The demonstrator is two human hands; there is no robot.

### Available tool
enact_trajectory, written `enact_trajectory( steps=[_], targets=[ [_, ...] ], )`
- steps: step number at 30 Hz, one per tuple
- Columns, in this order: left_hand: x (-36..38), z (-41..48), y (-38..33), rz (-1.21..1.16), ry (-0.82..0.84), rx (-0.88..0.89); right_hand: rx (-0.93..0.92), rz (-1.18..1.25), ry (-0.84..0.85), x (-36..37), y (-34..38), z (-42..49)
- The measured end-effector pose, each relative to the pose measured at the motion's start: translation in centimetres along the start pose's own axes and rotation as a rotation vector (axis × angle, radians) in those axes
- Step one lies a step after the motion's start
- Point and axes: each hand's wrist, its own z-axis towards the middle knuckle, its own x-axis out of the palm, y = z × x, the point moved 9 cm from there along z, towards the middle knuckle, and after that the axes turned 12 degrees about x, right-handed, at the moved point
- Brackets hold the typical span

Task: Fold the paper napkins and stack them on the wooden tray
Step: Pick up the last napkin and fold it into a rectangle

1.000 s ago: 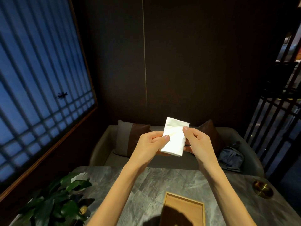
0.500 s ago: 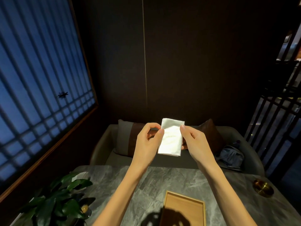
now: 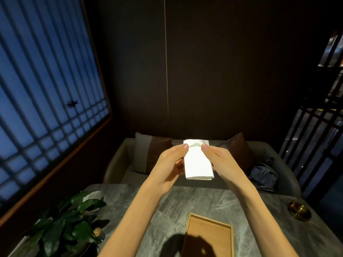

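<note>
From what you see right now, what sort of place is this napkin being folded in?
Probably a private booth in a restaurant or lounge: a marble-look table faces a cushioned sofa against a dark wall, with a latticed window beside it and a brass dish on the table.

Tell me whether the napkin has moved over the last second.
Yes. The napkin has dropped slightly: its top edge, earlier above the sofa back, is now level with it, and it hangs straighter.

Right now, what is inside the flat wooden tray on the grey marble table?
Only bare wood shows in the shallow rectangular wooden tray; nothing lies there. A dark shadow covers its near part, which also runs out of view.
</note>
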Motion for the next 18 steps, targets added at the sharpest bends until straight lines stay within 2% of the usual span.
enact_trajectory(
  steps=[2, 6, 8, 11, 12, 15, 18],
  targets=[
    [-0.8, 0.0, 0.5, 0.047, -0.054, -0.015, 0.007, -0.003, 0.032, 0.3, -0.5, -0.2],
    [-1.7, 0.1, 0.5, 0.222, -0.167, 0.113, -0.025, -0.005, 0.111, 1.2, -1.9, -1.5],
    [-1.6, -0.2, 1.0, 0.283, -0.106, 0.12, -0.04, 0.049, 0.05, 0.5, -2.8, -1.9],
    [-0.5, -1.4, 3.7, 0.271, 0.133, 0.008, -0.045, 0.153, -0.029, -0.6, -4.4, -2.5],
    [-0.4, -2.0, 4.8, 0.258, 0.168, -0.021, -0.02, 0.161, -0.028, -0.7, -5.3, -2.7],
    [-1.0, -3.8, 8.1, 0.226, 0.105, -0.067, 0.087, 0.136, 0.047, 0.2, -9.3, -3.4],
    [-1.9, -5.8, 12.4, 0.247, 0.079, -0.121, 0.19, 0.117, 0.024, 0.7, -14.6, -4.5]
  ],
)
